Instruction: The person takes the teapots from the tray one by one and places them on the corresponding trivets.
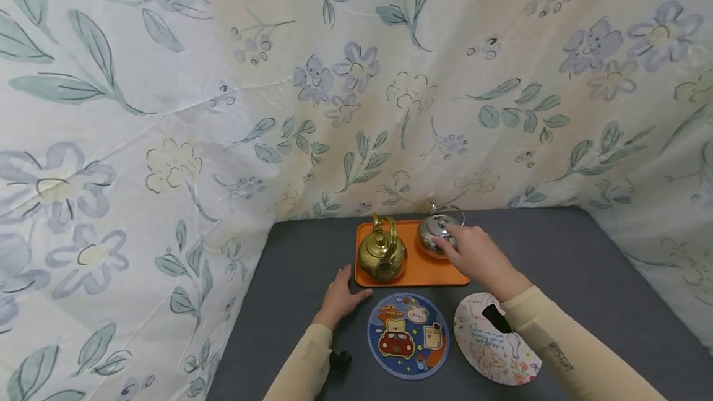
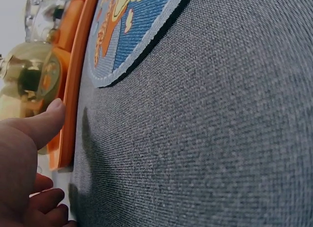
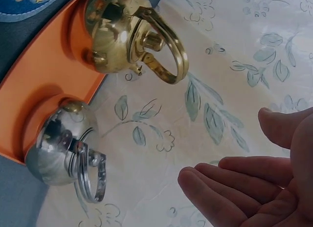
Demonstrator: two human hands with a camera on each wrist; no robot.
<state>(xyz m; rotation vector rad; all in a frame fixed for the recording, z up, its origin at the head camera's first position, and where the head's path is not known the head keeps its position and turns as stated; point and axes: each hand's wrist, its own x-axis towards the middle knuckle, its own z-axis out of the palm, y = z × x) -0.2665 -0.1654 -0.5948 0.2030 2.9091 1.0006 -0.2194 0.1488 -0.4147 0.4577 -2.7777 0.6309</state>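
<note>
A gold teapot (image 1: 382,255) and a silver teapot (image 1: 436,234) stand upright on an orange tray (image 1: 426,271). My left hand (image 1: 339,297) is beside the tray's front left corner, thumb and fingers spread, holding nothing. In the left wrist view its thumb (image 2: 46,120) appears in front of the tray's edge; contact cannot be told. My right hand (image 1: 478,254) hovers by the silver teapot. In the right wrist view that hand (image 3: 244,188) has extended fingers and a gap separates it from the silver teapot (image 3: 61,144), whose handle is raised.
A round blue mat (image 1: 408,336) with cartoon pictures lies in front of the tray. To its right is a round white mat (image 1: 490,345) with a floral print, partly covered by the right forearm. A leaf-patterned cloth (image 1: 356,110) hangs behind the grey table (image 1: 529,246).
</note>
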